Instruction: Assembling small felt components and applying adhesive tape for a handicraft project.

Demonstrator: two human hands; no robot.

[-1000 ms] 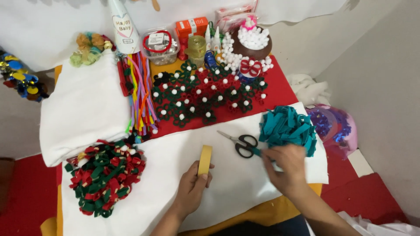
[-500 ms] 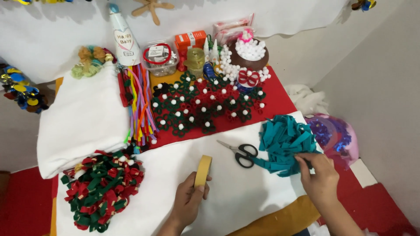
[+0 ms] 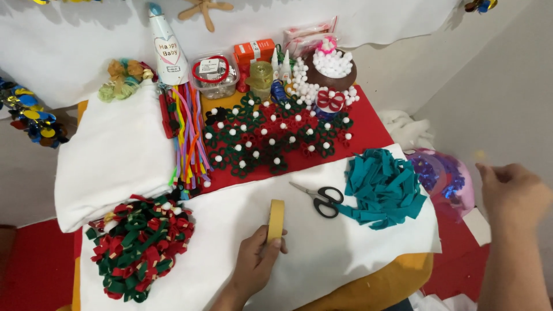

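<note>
Standing on edge on the white felt sheet (image 3: 230, 219), a yellow tape roll (image 3: 276, 219) is pinched in the left hand (image 3: 257, 262), its grip clamped around the roll's lower rim. The right hand (image 3: 512, 193) hovers off the tabletop's right edge, fingers loosely curled and holding nothing. Black-handled scissors (image 3: 321, 198) lie just beside a pile of teal felt strips (image 3: 383, 187). Red cloth (image 3: 374, 129) covers the tabletop behind, against a pale wall (image 3: 507, 86).

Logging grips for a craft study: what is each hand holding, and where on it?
Left hand pinches the yellow tape roll upright by its lower edge. Right hand holds nothing.
</note>
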